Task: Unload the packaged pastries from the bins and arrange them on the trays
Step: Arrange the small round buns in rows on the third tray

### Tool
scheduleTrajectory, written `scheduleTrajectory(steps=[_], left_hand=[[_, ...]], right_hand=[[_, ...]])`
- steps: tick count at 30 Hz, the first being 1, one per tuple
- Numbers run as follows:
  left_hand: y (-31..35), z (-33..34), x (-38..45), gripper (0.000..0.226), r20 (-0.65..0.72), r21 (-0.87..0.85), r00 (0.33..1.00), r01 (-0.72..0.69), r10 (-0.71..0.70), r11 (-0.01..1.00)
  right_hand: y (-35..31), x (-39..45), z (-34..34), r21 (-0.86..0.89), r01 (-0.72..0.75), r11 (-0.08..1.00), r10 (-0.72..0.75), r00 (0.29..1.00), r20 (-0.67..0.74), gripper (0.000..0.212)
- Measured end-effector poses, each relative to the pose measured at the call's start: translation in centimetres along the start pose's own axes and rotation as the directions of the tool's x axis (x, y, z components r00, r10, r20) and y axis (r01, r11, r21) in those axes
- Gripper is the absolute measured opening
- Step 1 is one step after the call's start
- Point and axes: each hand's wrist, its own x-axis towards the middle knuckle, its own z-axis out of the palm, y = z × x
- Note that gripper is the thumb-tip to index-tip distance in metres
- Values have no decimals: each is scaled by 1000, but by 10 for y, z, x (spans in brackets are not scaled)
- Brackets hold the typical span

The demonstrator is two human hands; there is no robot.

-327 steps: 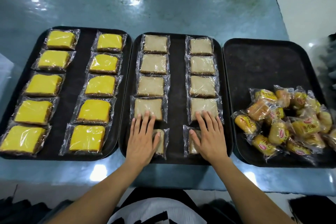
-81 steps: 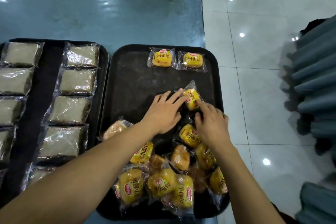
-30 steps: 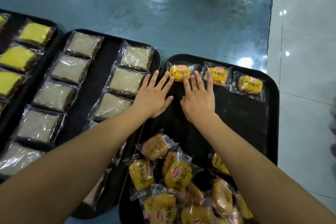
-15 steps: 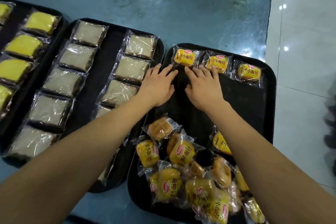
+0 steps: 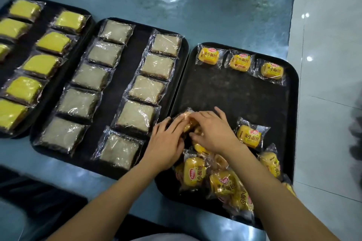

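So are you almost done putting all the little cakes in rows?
Partly. The left tray of yellow cakes and the middle tray of pale cakes look fully lined up. On the right tray only three buns sit in a row at the far edge. Both the left hand and right hand are on one packet now. The pile at the near end still needs arranging.
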Motion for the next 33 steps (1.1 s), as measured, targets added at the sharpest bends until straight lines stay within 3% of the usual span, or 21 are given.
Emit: scheduleTrajectory(steps=[4,7,9,12,14,18,21,23,26,29,33], left_hand=[[-1,-13,6,71,1,-108,1000,17,-17,994],[-3,-23,9,70,-37,-210,997,63,-73,976],[-4,-26,10,71,-101,-230,989,83,-109,970],[-1,-29,17,71,-178,-206,976,84,-122,975],[5,-30,28,66,-140,-161,987,54,-77,985],[17,-17,53,61,48,-28,999,-14,15,1000],[20,-7,65,63,68,28,997,-38,36,999],[20,-6,68,65,70,42,997,-43,40,998],[18,-4,69,70,82,63,995,-54,49,997],[16,-5,71,73,87,73,995,-58,52,996],[20,-8,72,72,22,63,998,-61,60,996]], right_hand=[[-14,12,0,-77,-25,997,25,1000,3,64],[-16,21,4,-115,-43,992,41,999,-23,55],[-10,24,1,-9,-92,996,91,992,-85,41],[5,31,-5,377,-235,896,265,964,-29,37],[18,38,-7,548,-318,774,363,931,27,37],[42,51,-12,466,-437,770,484,875,21,37],[52,51,-11,429,-501,752,584,807,-82,47],[54,48,-9,320,-452,833,534,807,-251,51],[53,39,-9,123,-249,961,278,830,-484,35],[56,36,-6,29,-117,993,118,894,-431,30],[66,33,0,54,-188,981,195,940,-280,45]])
